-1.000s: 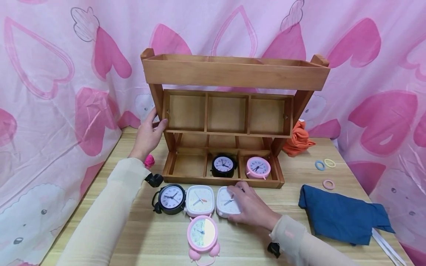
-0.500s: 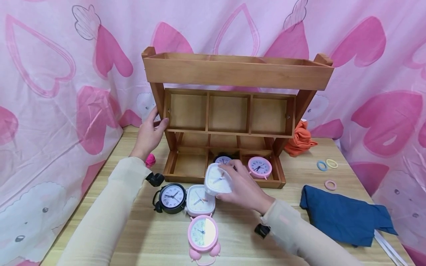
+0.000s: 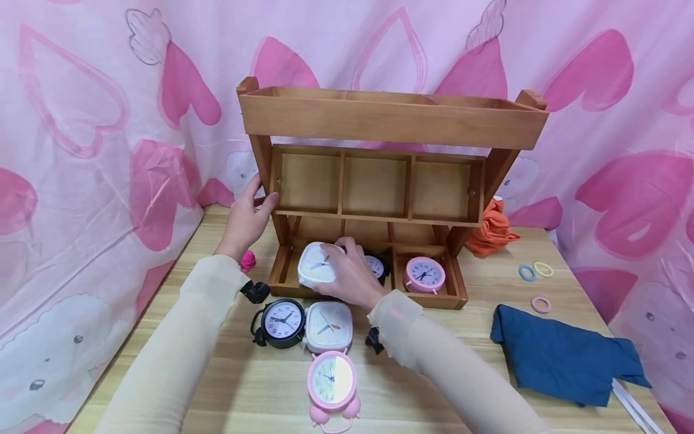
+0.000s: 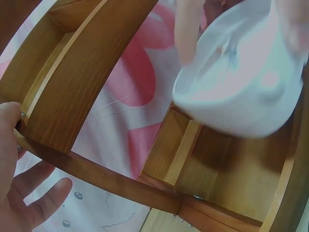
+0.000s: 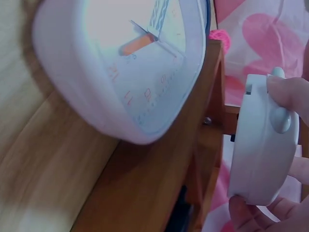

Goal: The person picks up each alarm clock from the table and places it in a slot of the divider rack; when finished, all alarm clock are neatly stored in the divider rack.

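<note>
My right hand (image 3: 352, 274) grips a white square alarm clock (image 3: 318, 264) by its sides, above the lower tier's left compartment. In the left wrist view that white clock (image 4: 236, 72) hangs over the compartment floor. My left hand (image 3: 249, 220) holds the left side of the brown wooden rack (image 3: 387, 120), thumb on the front and fingers behind. A black clock (image 3: 376, 265), partly hidden by my right hand, lies in the lower middle compartment. The lower right one holds a pink clock (image 3: 425, 275). Before the rack lie another black clock (image 3: 283, 322), a second white clock (image 3: 328, 326) and a pink twin-bell clock (image 3: 332, 381).
Blue cloth (image 3: 564, 355) lies at the right over white strips (image 3: 634, 407). Nearby are a blue ring (image 3: 526, 272), a yellow ring (image 3: 543, 269) and a pink ring (image 3: 540, 305). Orange cloth (image 3: 492, 232) sits behind the rack's right side, a pink yarn ball (image 3: 247, 261) at its left.
My right hand has lifted the white clock off the table and carried it up and left, over the lower left compartment. My left hand stays on the rack.
</note>
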{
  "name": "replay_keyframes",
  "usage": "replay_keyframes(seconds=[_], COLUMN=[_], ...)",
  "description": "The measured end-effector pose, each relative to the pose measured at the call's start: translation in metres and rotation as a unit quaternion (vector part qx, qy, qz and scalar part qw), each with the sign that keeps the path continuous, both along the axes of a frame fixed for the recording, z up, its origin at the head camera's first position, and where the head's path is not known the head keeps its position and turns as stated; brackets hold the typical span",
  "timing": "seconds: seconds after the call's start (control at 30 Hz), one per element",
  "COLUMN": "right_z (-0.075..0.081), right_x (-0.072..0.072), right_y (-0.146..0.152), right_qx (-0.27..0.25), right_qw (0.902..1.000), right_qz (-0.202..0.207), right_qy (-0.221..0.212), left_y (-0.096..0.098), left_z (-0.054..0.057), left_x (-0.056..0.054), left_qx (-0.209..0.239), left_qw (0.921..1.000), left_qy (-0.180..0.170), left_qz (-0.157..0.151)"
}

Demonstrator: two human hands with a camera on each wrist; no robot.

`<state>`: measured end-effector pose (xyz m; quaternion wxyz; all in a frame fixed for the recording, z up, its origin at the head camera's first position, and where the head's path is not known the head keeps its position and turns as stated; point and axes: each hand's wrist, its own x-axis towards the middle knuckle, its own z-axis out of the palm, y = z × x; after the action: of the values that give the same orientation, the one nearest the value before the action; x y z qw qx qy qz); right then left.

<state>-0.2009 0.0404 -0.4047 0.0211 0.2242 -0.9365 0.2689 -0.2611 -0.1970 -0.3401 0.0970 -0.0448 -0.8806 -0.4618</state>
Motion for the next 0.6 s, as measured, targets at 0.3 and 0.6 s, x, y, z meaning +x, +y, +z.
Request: replay_keyframes(seconds=[0.3, 0.6], right_z=[-0.013, -0.026], right_x=[-0.016, -0.019], right_y=[-0.032, -0.046], right_qx=[0.012, 0.075], right_qw=[0.9991, 0.9948], right_qz=[-0.040, -0.059], right_qy=[-0.007, 0.037], left_y=[-0.001, 0.000], left_z=[-0.001, -0.001], left_x=[0.000, 0.000], left_qx=[-0.003, -0.008], left_qw=[1.0000, 0.9999], left_qy=[0.004, 0.010], left_qz=[0.000, -0.001])
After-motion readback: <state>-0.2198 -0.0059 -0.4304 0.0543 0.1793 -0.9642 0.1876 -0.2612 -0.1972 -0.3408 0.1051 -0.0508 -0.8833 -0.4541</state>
